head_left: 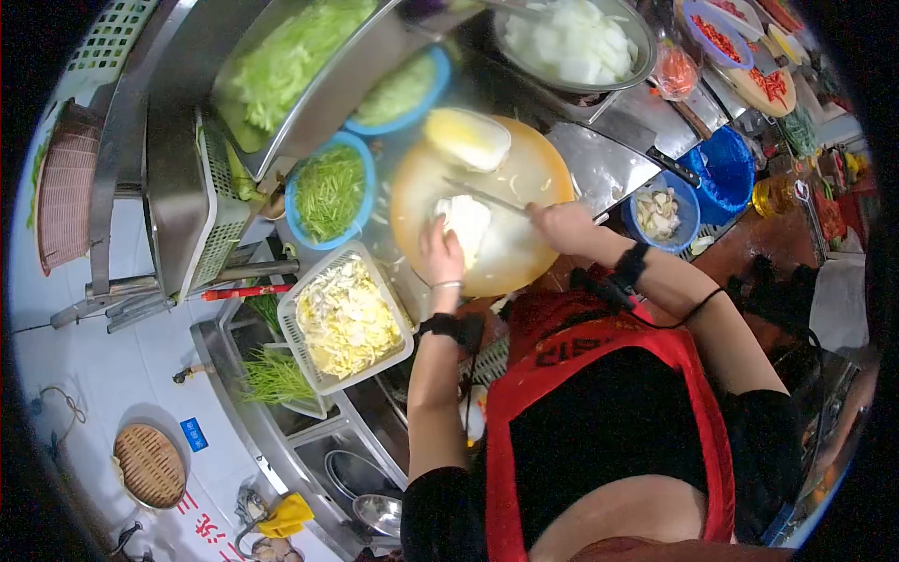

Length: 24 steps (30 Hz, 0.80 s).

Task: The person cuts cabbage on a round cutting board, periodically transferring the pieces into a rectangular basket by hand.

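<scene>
A round yellowish cutting board (534, 248) lies in front of me. My right hand (564, 228) is closed around the handle of a knife (487, 195), whose blade reaches left over the board. Fingers bent, my left hand (442, 251) rests on a pale piece of cabbage (468, 225) just below the blade. Behind it, on the far part of the board, lies a larger yellow-white cabbage piece (468, 139). Thin pale shreds are scattered on the board. A white basket (405, 348) full of shredded cabbage (345, 318) stands to the left of my left forearm.
Blue bowls of green shreds (328, 192) stand left of the board, near a large metal tray (318, 89). A metal bowl of white pieces (571, 42) is behind. To the right are a second knife (672, 167), a blue bowl of pale pieces (657, 214) and a blue bucket (726, 169).
</scene>
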{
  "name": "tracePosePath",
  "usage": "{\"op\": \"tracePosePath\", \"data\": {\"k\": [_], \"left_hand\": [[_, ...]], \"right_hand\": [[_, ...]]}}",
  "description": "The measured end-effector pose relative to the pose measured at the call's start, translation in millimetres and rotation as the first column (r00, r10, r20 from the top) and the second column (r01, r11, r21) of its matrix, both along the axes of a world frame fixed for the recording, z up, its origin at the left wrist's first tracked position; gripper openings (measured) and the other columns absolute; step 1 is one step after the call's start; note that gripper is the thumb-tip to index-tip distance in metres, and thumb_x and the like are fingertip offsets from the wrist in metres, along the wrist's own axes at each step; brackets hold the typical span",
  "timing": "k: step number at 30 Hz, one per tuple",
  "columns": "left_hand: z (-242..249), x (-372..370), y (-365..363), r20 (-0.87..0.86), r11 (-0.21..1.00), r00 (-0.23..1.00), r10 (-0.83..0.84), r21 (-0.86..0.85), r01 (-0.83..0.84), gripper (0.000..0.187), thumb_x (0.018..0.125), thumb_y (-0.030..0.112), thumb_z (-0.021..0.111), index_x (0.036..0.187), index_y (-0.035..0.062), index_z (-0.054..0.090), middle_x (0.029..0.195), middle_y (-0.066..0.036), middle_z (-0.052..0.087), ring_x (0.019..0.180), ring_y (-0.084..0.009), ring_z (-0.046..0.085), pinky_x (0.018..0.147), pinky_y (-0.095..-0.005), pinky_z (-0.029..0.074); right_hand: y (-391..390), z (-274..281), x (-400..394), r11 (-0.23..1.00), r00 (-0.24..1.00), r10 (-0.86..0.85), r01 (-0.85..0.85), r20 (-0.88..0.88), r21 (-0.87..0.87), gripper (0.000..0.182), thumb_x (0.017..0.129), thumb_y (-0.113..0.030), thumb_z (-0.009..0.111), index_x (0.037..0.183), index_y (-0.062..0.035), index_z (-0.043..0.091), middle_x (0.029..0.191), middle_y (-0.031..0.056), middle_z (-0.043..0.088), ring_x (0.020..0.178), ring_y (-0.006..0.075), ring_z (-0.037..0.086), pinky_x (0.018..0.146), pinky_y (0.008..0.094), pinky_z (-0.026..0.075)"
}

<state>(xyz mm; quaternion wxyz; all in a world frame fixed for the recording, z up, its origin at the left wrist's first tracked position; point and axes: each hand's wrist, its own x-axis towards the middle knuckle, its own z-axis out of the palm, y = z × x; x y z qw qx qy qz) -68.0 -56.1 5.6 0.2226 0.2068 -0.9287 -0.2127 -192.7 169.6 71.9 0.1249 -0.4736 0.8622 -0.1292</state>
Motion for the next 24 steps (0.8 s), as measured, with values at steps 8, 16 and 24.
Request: {"op": "tracePosePath", "data": {"k": [8, 16, 24], "left_hand": [[22, 15, 38, -0.099, 0.996, 0.994, 0.053, 0.072, -0.046, 0.050, 0.076, 0.032, 0.067, 0.116, 0.0091, 0.050, 0.120, -0.019, 0.041, 0.106, -0.0389, 0.045, 0.088, -0.0446, 0.040], [14, 12, 32, -0.031, 0.998, 0.998, 0.054, -0.043, -0.055, 0.038, 0.075, 0.031, 0.068, 0.107, 0.0127, 0.058, 0.113, -0.017, 0.041, 0.103, -0.0361, 0.047, 0.083, -0.0417, 0.043], [-6, 20, 31, -0.249, 0.974, 0.967, -0.048, -0.225, -0.010, 0.037, 0.070, 0.035, 0.072, 0.098, 0.0125, 0.064, 0.098, -0.010, 0.051, 0.090, -0.0281, 0.053, 0.072, -0.0380, 0.046]], "right_hand": [[-14, 36, -3, 0.961, 0.994, 0.089, -0.104, 0.068, 0.257, 0.032, 0.075, -0.011, 0.052, 0.106, -0.0025, 0.047, 0.074, 0.0155, 0.064, 0.066, 0.0290, 0.064, 0.054, 0.0401, 0.050], [-53, -5, -2, 0.981, 0.994, 0.103, -0.096, -0.036, 0.170, 0.021, 0.080, -0.013, 0.046, 0.096, -0.0013, 0.048, 0.061, 0.0119, 0.061, 0.052, 0.0262, 0.062, 0.045, 0.0389, 0.048], [-65, -34, 14, 0.980, 0.996, 0.033, -0.048, 0.079, 0.195, 0.022, 0.076, -0.013, 0.049, 0.095, -0.0027, 0.053, 0.079, 0.0084, 0.064, 0.064, 0.0227, 0.061, 0.055, 0.0382, 0.049]]}}
